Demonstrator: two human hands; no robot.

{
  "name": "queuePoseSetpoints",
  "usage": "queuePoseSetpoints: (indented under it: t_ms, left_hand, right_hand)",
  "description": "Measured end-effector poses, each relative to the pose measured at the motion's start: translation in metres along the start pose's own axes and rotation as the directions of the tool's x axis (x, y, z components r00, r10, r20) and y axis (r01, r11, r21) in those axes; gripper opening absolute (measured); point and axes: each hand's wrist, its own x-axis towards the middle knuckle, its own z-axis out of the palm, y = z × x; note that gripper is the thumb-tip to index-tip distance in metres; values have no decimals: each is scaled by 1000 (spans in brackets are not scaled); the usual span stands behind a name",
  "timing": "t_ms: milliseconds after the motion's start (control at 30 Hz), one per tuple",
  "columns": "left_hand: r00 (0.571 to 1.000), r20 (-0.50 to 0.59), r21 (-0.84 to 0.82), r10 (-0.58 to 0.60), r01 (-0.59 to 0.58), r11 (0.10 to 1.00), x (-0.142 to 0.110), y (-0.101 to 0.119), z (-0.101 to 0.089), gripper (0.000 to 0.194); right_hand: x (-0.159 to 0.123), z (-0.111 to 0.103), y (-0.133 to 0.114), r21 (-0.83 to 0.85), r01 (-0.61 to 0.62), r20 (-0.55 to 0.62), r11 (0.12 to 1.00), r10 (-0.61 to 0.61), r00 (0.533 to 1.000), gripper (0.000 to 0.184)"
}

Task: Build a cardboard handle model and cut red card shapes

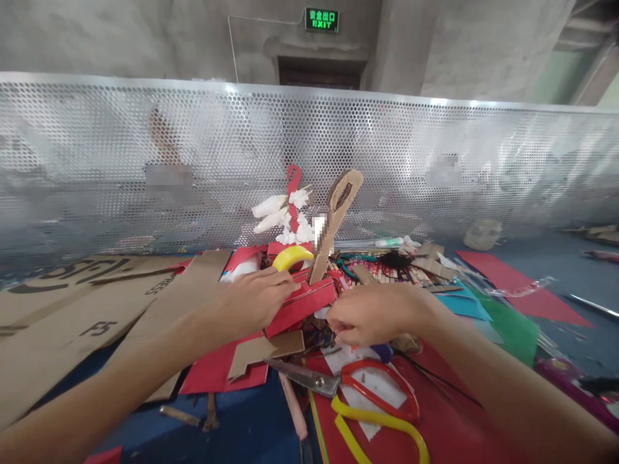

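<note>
Red block (304,308), flat-faced, is sitting tilted toward tabletop's (242,422) far edge, looped cardboard (334,225) rising at it. Left hand (258,296) is gripping it; right hand (370,314) is curling its fingers beside it, grip unclear.
</note>
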Motion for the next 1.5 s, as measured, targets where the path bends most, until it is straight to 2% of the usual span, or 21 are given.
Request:
queuePoseSetpoints:
  t_ms: [167, 267, 333, 400, 500, 567, 633, 767, 867, 933, 1033, 1100, 1167, 1200, 1267, 1333, 1400, 1433, 1500]
  left_hand:
    - [1000, 21, 5, 4, -4, 1000, 1, -1, -1, 42]
    - [1000, 15, 4, -4, 4, 1000, 2, 0, -2, 38]
    - [1000, 24, -4, -10, 11, 1000, 3, 1, -3, 36]
    - [999, 34, -13, -13, 13, 1000, 4, 1, -4, 37]
    - [999, 46, -15, -13, 14, 1000, 4, 2, -6, 39]
    - [999, 48, -12, -20, 21, 1000, 4, 3, -7, 40]
    - [998, 50, -10, -32, 32, 999, 5, 5, -9, 39]
    - [997, 60, -23, -57, 58, 998, 5, 6, -10, 36]
    - [996, 56, -33, -65, 67, 997, 4, 6, -8, 38]
    - [997, 54, -39, -63, 65, 997, 3, 5, -8, 39]
    - [997, 46, -40, -56, 58, 998, 3, 4, -7, 42]
    - [997, 51, -34, -54, 56, 998, 3, 4, -7, 42]
    - [997, 61, -36, -55, 57, 998, 4, 3, -7, 42]
    - [996, 67, -41, -58, 61, 997, 4, 3, -8, 41]
    - [995, 84, -59, -61, 66, 996, 5, 2, -8, 40]
    - [994, 98, -78, -58, 65, 995, 6, 2, -9, 38]
    - [994, 95, -90, -49, 57, 994, 5, 2, -9, 37]
    - [996, 83, -91, -46, 54, 994, 5, 1, -8, 37]
    - [997, 61, -93, -50, 56, 994, 5, 0, -7, 38]
  right_hand:
    - [-1, 3, 0, -44, -25, -23, 999, 24, 999, 12]
    - [5, 9, -17, -54, 159, -108, 986, -164, 981, 10]
    - [11, 19, -35, -105, 321, -160, 941, -334, 929, 12]
    - [20, 36, -58, -189, 351, -224, 917, -388, 894, 6]
    - [34, 67, -89, -188, 250, -342, 950, -302, 890, 7]
    - [43, 85, -105, -130, 128, -363, 983, -167, 917, 12]
    - [51, 96, -116, -100, 31, -396, 995, -68, 916, 18]
    - [62, 105, -125, -85, -73, -362, 994, 37, 932, 30]
    - [69, 113, -125, -83, -139, -336, 987, 104, 936, 27]
    - [72, 117, -123, -74, -116, -372, 990, 81, 925, 25]
    - [61, 103, -115, -108, 30, -383, 994, -70, 921, 30]
    - [42, 77, -106, -99, 167, -260, 981, -188, 947, 21]
    - [16, 41, -94, -10, 258, -168, 966, -256, 952, 13]
    - [3, 22, -87, 76, 264, -131, 962, -253, 959, 15]
    - [-20, -11, -67, 292, 177, -185, 940, -126, 975, 12]
    - [-33, -32, -41, 565, 217, -115, 796, -185, 976, 28]
    - [-36, -38, -12, 721, 295, -149, 626, -276, 949, 36]
    - [-34, -36, 3, 756, 349, -204, 554, -307, 929, 32]
    - [-26, -26, 30, 790, 406, -310, 459, -272, 911, 18]
